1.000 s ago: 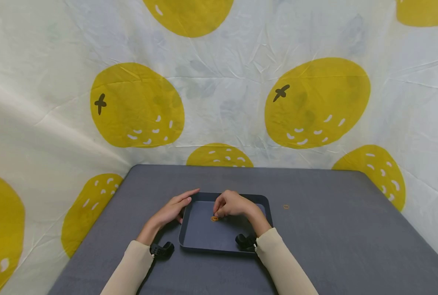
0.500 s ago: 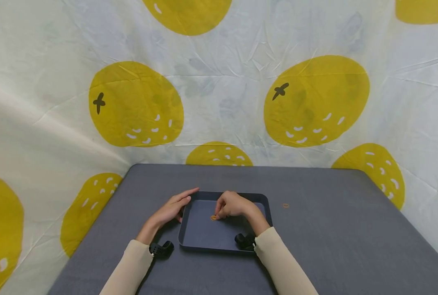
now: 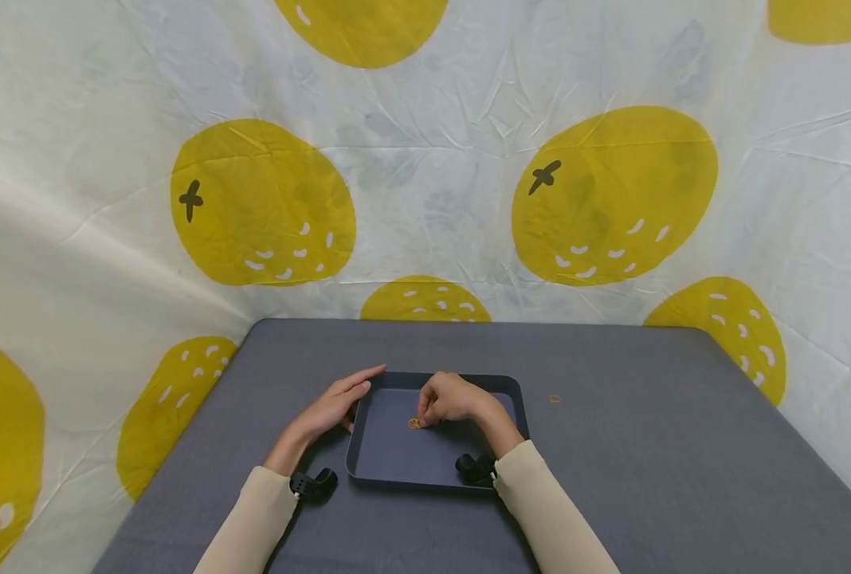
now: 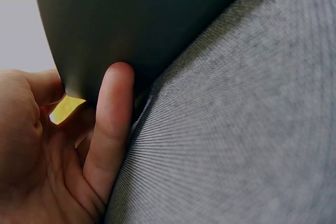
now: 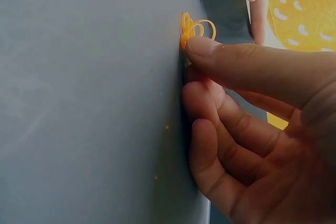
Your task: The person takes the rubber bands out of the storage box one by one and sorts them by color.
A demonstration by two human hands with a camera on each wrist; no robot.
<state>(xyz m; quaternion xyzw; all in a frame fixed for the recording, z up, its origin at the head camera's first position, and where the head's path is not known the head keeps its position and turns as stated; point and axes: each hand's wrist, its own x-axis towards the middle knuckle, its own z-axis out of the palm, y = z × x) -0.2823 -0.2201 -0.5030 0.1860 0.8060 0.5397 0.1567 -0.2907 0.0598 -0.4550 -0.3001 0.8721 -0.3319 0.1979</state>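
The dark tray lies on the grey table. My left hand rests against its left wall near the far corner; in the left wrist view the fingers of that hand touch the outside of the dark wall, held fairly straight. Over the tray's middle, my right hand pinches orange rubber bands low at the tray floor. In the right wrist view the thumb and forefinger of my right hand grip several looped bands, the other fingers curled below.
One more orange band lies on the table to the right of the tray. Behind the table hangs a white cloth printed with yellow fruit. Black wrist devices sit at both cuffs, the right one over the tray.
The view has tilted slightly. Both hands keep nearly the same places, and the bands show a little more spread beside the right fingertips.
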